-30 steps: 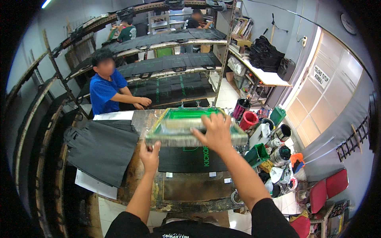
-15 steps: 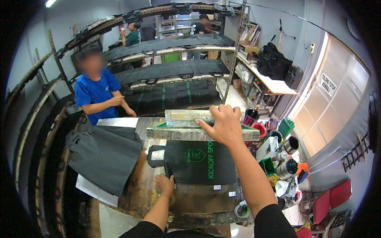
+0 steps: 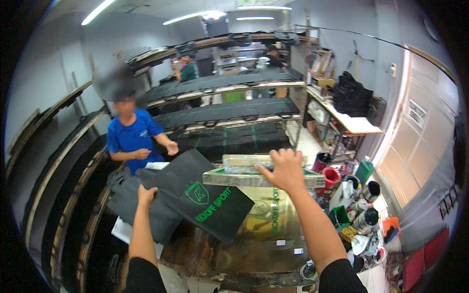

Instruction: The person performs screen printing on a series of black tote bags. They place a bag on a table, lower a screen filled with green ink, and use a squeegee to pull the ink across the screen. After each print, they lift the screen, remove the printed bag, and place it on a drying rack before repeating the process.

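Observation:
My left hand (image 3: 147, 195) is closed on the edge of a black fabric bag (image 3: 171, 178) with a green crest and lettering. The bag hangs tilted, partly over a stack of dark bags (image 3: 159, 217) on the left side of the table. With my right hand (image 3: 286, 170) I grip the raised screen printing frame (image 3: 244, 180), thumb and fingers over its top. A pale block-like bar, perhaps a squeegee (image 3: 239, 161), rests along the frame beside that hand. Below the frame, a yellowish printed patch (image 3: 264, 212) shows on the table (image 3: 195, 254).
A person in a blue shirt (image 3: 134, 129) stands across the table at the left. Racks (image 3: 220, 115) holding dark fabric rise behind it. Paint tins and bottles (image 3: 364, 217) crowd the right side, near a red chair (image 3: 425, 261). Two people are farther back.
My left hand has lifted the printed bag off the table and carried it left toward the stack. My right hand still holds the frame raised. The view has tilted upward.

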{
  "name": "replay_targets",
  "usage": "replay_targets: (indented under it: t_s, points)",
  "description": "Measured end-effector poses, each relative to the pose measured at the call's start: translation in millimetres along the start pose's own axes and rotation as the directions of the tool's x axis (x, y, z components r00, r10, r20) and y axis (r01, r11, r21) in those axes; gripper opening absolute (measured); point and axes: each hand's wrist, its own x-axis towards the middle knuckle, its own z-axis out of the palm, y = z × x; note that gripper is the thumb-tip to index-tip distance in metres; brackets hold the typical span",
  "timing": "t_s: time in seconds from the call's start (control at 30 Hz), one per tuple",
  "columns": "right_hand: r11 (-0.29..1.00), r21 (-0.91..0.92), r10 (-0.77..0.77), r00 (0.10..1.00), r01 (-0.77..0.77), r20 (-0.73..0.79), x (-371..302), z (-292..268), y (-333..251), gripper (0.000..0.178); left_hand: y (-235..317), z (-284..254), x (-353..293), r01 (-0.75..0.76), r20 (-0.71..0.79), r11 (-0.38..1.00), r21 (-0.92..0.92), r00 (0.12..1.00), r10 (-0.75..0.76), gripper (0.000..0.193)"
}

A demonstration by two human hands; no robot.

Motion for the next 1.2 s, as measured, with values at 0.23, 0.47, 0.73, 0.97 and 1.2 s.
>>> replay_targets:
  t_s: [0.23, 0.47, 0.73, 0.97, 1.2]
  points:
    - [1.0, 0.01, -0.007, 1.0, 0.007, -0.015, -3, 4, -10, 0.065, 79, -9, 19, -0.371, -0.433, 0.823, 0.43, 0.716, 0.548, 0.057]
    - [1.0, -0.021, 0.002, 0.988, 0.001, 0.156, 10, 8, -32, 0.073, 303, 210, -203, -0.943, 0.581, 0.299, 0.145, 0.326, 0.746, 0.05]
    - [0.976, 0.213, 0.067, 0.992, -0.044, -0.105, -2, 86, 50, 0.074, 304, 306, -278, -0.917, 0.573, 0.348, 0.194, 0.394, 0.718, 0.026]
    - [0.968, 0.184, -0.121, 0.961, 0.17, -0.25, -4, 63, 33, 0.074, 274, 303, -261, -0.902, 0.502, 0.348, 0.256, 0.432, 0.75, 0.028]
    - [0.988, -0.142, -0.041, 0.993, 0.057, 0.111, 15, 22, -6, 0.054, 245, 241, -240, -0.966, 0.428, 0.181, 0.187, 0.246, 0.87, 0.036]
